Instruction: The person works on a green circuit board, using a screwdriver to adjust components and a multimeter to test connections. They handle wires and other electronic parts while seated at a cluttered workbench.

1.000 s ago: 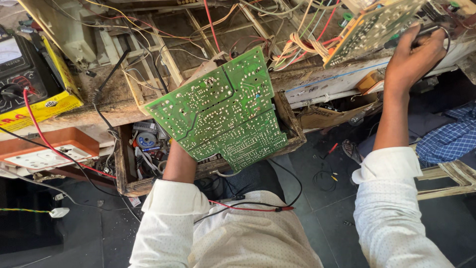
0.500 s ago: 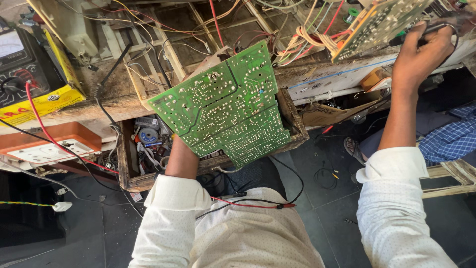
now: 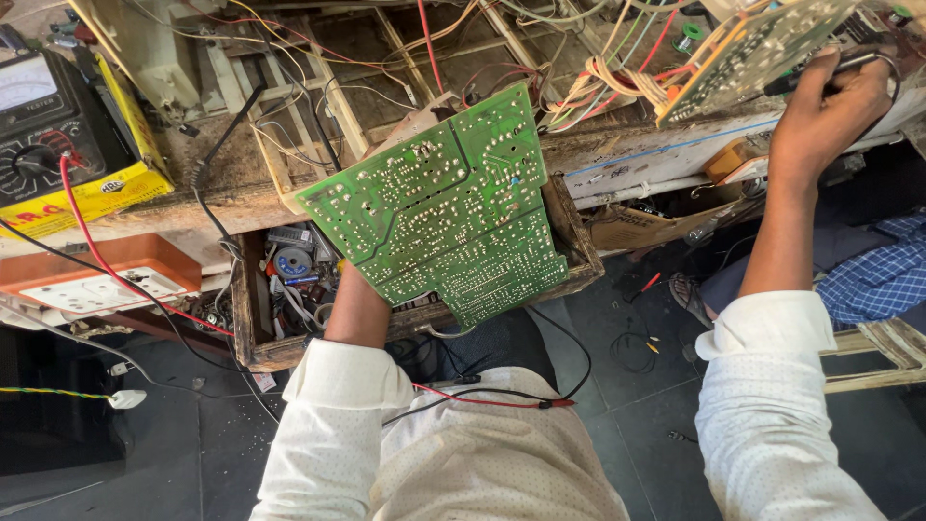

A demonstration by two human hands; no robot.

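Observation:
A green circuit board (image 3: 449,203), solder side up, is held tilted over an open wooden drawer (image 3: 256,328). My left hand (image 3: 352,299) grips it from underneath; only the wrist and forearm show. My right hand (image 3: 825,111) is raised at the upper right, its fingers closed around a dark pen-shaped tool (image 3: 830,68) with a cable. That hand sits right beside a second circuit board (image 3: 748,53) that leans on the bench among bundled wires.
A black and yellow analogue meter (image 3: 43,135) with a red lead stands at the left. An orange and white box (image 3: 92,280) lies below it. The drawer holds small parts and wires. Another person's blue checked clothing (image 3: 873,275) and sandalled foot show at the right.
The view has shifted slightly. My right hand has stayed by the second board with the tool. The green board has kept its place in my left hand.

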